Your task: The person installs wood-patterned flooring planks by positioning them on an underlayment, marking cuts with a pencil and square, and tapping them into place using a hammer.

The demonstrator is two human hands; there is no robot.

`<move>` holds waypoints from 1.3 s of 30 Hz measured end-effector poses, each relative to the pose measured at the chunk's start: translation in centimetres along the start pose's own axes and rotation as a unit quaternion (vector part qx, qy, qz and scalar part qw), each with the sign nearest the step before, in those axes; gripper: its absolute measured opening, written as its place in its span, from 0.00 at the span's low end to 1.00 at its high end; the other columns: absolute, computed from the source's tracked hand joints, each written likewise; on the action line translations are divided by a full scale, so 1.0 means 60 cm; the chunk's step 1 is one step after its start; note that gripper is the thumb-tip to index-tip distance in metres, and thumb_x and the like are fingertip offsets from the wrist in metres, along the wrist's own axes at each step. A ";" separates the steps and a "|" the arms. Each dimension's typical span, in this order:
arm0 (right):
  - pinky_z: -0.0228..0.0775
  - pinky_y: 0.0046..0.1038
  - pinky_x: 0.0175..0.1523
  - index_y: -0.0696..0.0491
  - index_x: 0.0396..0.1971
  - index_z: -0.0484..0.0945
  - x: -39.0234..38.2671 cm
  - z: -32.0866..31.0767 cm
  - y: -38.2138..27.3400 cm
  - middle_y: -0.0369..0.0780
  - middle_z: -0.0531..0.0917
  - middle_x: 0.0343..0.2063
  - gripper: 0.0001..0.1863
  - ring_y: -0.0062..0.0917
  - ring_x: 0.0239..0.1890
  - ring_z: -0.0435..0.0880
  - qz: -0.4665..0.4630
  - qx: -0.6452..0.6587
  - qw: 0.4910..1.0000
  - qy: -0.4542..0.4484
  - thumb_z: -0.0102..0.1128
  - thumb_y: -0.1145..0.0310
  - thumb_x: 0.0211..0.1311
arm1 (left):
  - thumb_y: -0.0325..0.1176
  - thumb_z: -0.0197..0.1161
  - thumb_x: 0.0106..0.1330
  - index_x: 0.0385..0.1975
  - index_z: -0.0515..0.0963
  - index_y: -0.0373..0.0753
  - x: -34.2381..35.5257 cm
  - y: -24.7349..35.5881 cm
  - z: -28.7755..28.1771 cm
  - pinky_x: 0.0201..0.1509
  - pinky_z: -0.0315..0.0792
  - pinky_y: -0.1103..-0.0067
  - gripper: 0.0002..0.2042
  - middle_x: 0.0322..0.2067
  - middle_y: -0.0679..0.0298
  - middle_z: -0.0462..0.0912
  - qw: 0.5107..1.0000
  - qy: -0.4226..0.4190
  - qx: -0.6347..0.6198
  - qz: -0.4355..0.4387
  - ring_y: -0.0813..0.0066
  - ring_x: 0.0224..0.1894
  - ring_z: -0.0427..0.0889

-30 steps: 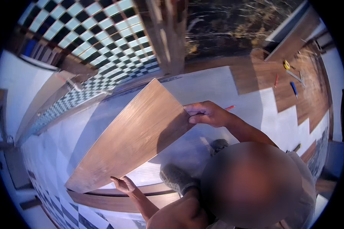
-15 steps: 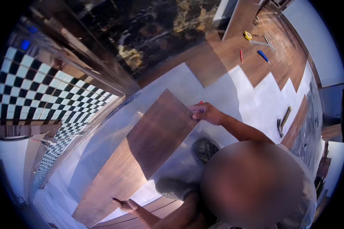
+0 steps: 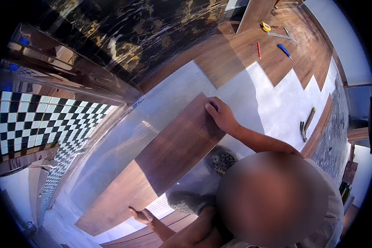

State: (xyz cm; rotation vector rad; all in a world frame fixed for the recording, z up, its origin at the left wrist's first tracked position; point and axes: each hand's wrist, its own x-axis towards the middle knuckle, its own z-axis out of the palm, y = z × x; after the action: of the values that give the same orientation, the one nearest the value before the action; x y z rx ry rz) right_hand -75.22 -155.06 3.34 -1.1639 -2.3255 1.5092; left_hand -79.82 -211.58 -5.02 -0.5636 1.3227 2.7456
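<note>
In the head view, the brown plank [image 3: 165, 151] slants over the white underlay [image 3: 237, 101]. The right hand [image 3: 223, 116] has its fingers clamped on the far end; the left hand [image 3: 143, 216] meets the near edge, fingers hidden beneath, so I cannot tell their grip.

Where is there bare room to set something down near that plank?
Pale underlay shows bare between the laid planks and hammer, and left of the held plank, toward the checkered tiles. It's crowded around the yellow tape measure, red pencil and blue tool.

Dark perforated clogs [image 3: 222, 161], greyish top [image 3: 334, 202], forearms [image 3: 262, 139] bare.
</note>
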 end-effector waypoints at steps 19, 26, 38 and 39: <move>0.59 0.39 0.71 0.56 0.64 0.67 0.141 -0.004 0.090 0.53 0.65 0.66 0.32 0.47 0.68 0.63 -0.242 -0.254 0.933 0.083 0.62 0.60 0.63 | 0.28 0.67 0.63 0.50 0.77 0.30 0.176 -0.082 0.125 0.60 0.74 0.73 0.17 0.53 0.56 0.80 0.986 -0.067 0.042 -0.146 0.66 0.55 0.78; 0.46 0.40 0.76 0.59 0.68 0.61 0.114 -0.044 0.142 0.51 0.57 0.71 0.38 0.44 0.74 0.54 -0.279 -0.343 0.897 -0.008 0.61 0.54 0.64 | 0.27 0.70 0.61 0.43 0.81 0.31 0.201 -0.126 0.170 0.50 0.77 0.77 0.13 0.48 0.59 0.83 0.986 -0.041 0.042 -0.159 0.68 0.48 0.80; 0.41 0.42 0.78 0.59 0.70 0.58 0.148 -0.051 0.158 0.51 0.57 0.72 0.41 0.41 0.75 0.52 -0.289 -0.400 0.868 -0.046 0.56 0.47 0.65 | 0.27 0.70 0.60 0.45 0.81 0.29 0.234 -0.131 0.177 0.54 0.78 0.76 0.14 0.49 0.56 0.83 0.983 -0.059 0.044 -0.169 0.66 0.51 0.81; 0.40 0.41 0.78 0.59 0.69 0.58 0.148 -0.049 0.159 0.51 0.57 0.72 0.41 0.41 0.75 0.52 -0.289 -0.399 0.869 -0.046 0.56 0.47 0.65 | 0.27 0.70 0.60 0.45 0.81 0.30 0.235 -0.132 0.181 0.53 0.78 0.76 0.14 0.49 0.56 0.83 0.983 -0.062 0.049 -0.166 0.66 0.51 0.81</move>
State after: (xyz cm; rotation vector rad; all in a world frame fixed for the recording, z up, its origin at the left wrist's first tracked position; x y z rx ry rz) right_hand -74.88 -145.13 -5.57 -0.3616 -3.0686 0.3906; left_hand -94.73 -199.93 -9.58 -0.5408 1.2033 2.3934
